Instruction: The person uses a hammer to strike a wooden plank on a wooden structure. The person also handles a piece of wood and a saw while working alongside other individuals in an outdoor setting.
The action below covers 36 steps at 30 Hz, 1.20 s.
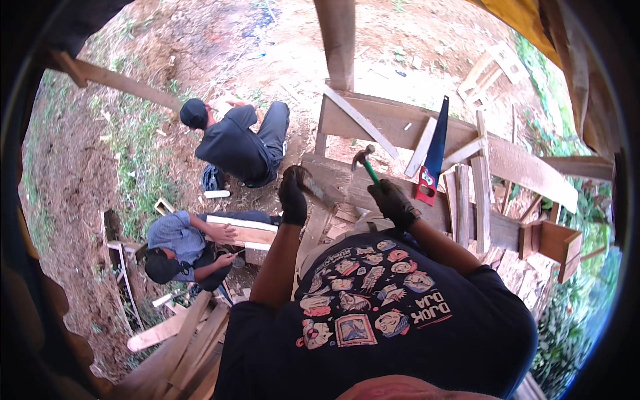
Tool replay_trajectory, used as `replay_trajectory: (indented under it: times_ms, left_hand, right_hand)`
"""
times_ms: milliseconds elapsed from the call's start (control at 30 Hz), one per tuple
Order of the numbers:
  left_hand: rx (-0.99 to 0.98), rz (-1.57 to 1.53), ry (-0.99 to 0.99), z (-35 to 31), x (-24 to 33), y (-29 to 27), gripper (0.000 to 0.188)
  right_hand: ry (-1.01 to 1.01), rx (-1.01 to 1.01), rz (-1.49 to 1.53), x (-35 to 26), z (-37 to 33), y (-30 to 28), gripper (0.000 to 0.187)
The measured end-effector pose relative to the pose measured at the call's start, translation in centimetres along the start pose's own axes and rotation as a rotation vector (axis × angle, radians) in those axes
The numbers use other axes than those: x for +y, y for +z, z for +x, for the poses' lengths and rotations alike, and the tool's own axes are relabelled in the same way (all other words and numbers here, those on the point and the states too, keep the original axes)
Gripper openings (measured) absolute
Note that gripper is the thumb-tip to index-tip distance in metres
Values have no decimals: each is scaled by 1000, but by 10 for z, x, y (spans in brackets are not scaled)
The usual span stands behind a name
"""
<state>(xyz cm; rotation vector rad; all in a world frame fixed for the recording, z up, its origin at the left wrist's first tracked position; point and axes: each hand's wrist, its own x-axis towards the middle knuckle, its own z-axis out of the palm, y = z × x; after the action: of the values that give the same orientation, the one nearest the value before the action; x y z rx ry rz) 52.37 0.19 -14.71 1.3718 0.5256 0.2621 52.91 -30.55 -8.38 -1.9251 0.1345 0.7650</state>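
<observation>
My left hand (292, 197), in a black glove, is closed on the end of a short weathered piece of wood (321, 192) held against a wooden beam (347, 183). In my right hand (395, 204), also black-gloved, is a claw hammer (364, 160) with a green handle, its head raised above the beam. The two hands are about a hand's width apart. My dark printed shirt fills the lower middle of the view.
A blue handsaw with a red handle (432, 150) lies on planks (467, 193) to the right. An upright wooden post (337, 40) stands ahead. On the ground below, a person in dark clothes and cap (240, 143) crouches, and another in a grey-blue shirt (177, 243) handles a pale board (243, 230).
</observation>
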Motion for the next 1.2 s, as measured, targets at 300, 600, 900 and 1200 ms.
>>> replay_trajectory:
  times_ms: [300, 600, 900, 1200]
  left_hand:
    - [-313, 463, -25, 61, 7, 89, 54]
    - [-392, 1111, 446, 40, -37, 97, 20]
    - [-144, 739, 408, 38, 21, 73, 36]
    - [-103, 604, 126, 29, 116, 71, 61]
  right_hand:
    - [-365, 273, -198, -16, -17, -20, 29]
    - [-443, 251, -406, -54, 43, 37, 16]
    - [-193, 99, 240, -86, 20, 47, 26]
    - [-508, 284, -109, -97, -14, 50, 27]
